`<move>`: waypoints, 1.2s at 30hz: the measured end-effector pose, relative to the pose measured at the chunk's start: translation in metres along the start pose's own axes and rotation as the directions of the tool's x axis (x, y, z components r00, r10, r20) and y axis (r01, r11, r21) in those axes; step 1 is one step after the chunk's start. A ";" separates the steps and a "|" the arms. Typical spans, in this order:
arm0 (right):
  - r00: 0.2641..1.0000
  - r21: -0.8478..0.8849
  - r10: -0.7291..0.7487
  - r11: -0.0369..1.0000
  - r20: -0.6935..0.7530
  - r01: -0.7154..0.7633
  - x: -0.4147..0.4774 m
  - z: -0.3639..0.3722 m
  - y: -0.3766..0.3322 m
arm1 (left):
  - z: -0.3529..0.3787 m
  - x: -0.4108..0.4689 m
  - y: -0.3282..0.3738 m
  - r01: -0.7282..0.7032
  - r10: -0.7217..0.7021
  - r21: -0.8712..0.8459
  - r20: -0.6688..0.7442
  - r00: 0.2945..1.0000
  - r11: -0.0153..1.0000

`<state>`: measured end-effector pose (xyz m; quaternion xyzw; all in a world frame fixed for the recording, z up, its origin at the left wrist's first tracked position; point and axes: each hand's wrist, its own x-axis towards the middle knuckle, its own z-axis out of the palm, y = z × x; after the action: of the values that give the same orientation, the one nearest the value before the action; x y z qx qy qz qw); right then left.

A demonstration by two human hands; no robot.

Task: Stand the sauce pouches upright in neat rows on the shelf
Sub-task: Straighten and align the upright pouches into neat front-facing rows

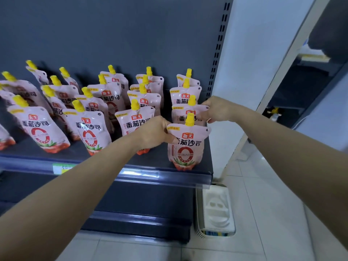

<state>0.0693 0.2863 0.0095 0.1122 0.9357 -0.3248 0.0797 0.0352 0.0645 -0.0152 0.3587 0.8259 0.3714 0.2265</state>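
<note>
The left hand (154, 131) pinches the upper left side of the front pouch (186, 146), upright at the shelf's (113, 157) front right corner. The right hand (216, 109) pinches the top right corner of the pouch behind (185, 114). Other pouches (90, 127) stand in rows leftward.

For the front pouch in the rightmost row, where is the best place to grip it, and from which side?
Pinch the front pouch by its flat upper shoulders beside the yellow spout, from above and in front. It stands upright at the shelf edge; the left hand already holds its top-left corner.
</note>
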 end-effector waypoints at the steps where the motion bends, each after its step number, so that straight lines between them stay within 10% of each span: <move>1: 1.000 0.000 0.009 1.000 -0.016 -0.009 -0.001 0.001 0.000 | 0.000 0.000 -0.001 -0.010 0.011 -0.027 0.007 1.000 1.000; 36: 0.989 0.046 0.055 0.998 -0.137 -0.049 -0.013 0.009 -0.002 | -0.006 0.004 -0.011 -0.049 0.041 0.068 0.123 0.992 0.996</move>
<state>0.0820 0.2767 0.0068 0.1604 0.9286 -0.3339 0.0209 0.0246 0.0594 -0.0206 0.4069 0.8149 0.3245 0.2551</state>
